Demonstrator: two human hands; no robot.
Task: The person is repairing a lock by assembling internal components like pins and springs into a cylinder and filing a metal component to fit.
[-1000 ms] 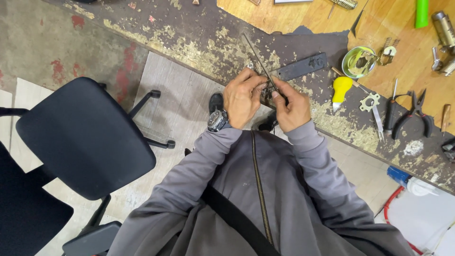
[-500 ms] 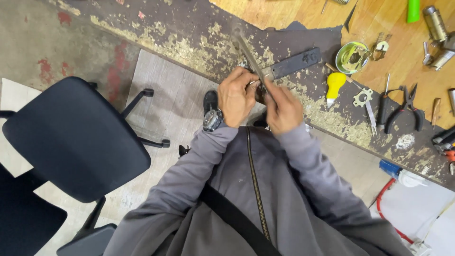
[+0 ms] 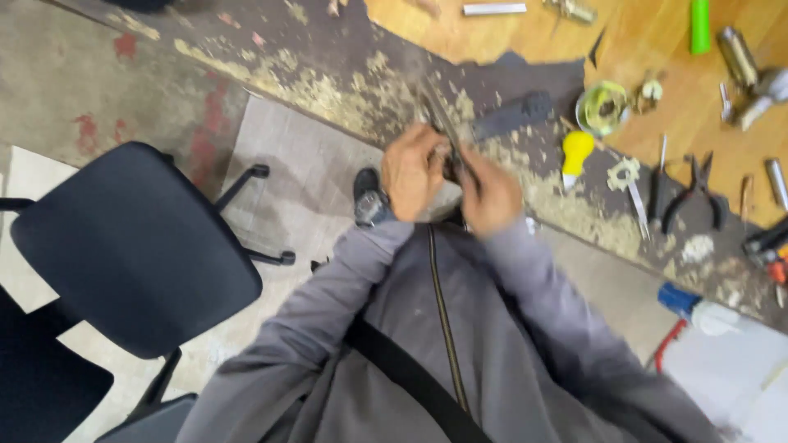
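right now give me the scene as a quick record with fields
left hand: closed on one side of a small dark part, wristwatch on that wrist
right hand: closed on the other side of it
held item: thin metal strip sticking up and away from the hands; blurred
bench: worn worktop with yellow-handled tool, pliers, tape roll
floor side: black office chair
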